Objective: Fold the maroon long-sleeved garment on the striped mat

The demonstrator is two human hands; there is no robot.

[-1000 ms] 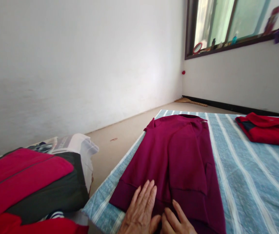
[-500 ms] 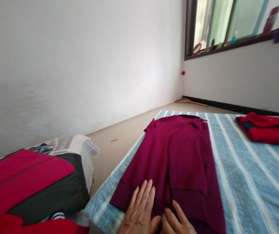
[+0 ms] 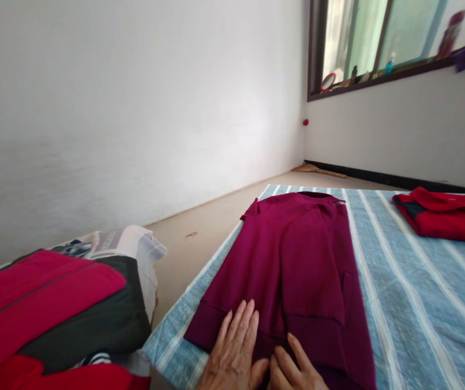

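A plum sweatshirt [image 3: 257, 260] lies on a blue-and-white striped cloth [image 3: 419, 292], its neck at the far end and its ribbed hem towards me. One sleeve is folded down over the body. My left hand [image 3: 234, 346] rests flat on the hem, its fingers stretched out over the fabric. Close beside it, my right hand [image 3: 295, 371] has bent fingers on the lower edge and seems to grip the fabric there; its thumb and palm are mostly hidden at the bottom of the view.
A folded red garment [image 3: 452, 216] sits at the right on the cloth. To the left are piled red and dark clothes [image 3: 53, 303] beside a white plastic bag [image 3: 130, 241]. Behind stand a white wall [image 3: 135, 108] and a window [image 3: 379, 43] with small items on its sill.
Almost nothing differs. Both hands keep their places on the sweatshirt; the view has shifted very slightly.
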